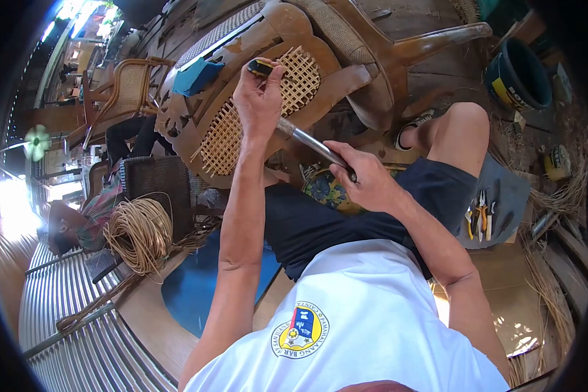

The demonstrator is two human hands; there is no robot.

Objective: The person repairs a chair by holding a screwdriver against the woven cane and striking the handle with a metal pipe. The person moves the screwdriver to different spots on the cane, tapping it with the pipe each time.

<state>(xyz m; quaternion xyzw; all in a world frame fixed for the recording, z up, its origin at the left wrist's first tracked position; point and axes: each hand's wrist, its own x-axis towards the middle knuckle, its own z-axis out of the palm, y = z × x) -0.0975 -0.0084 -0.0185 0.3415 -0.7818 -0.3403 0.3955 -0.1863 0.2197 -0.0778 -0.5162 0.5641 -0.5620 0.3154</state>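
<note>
My left hand [258, 104] is closed round a black-and-yellow tool handle [260, 67], held above the woven cane panel [300, 75] of a wooden chair frame [242, 49]. The handle's lower part is hidden in the fist, so the kind of tool cannot be made out. My right hand [367, 179] grips the dark end of a silver metal rod [317, 145]. That rod slants up and left, and its worn, brownish far end lies close to my left wrist. Open square weave fills the oval panel, with loose strand ends sticking out at its edge.
A blue cloth [197, 77] lies on the frame's left part. Pliers [482, 215] and other hand tools rest on a dark mat to the right. A dark bucket [519, 75] stands at upper right. Coiled rattan [139, 233] sits at left, near another person [104, 202].
</note>
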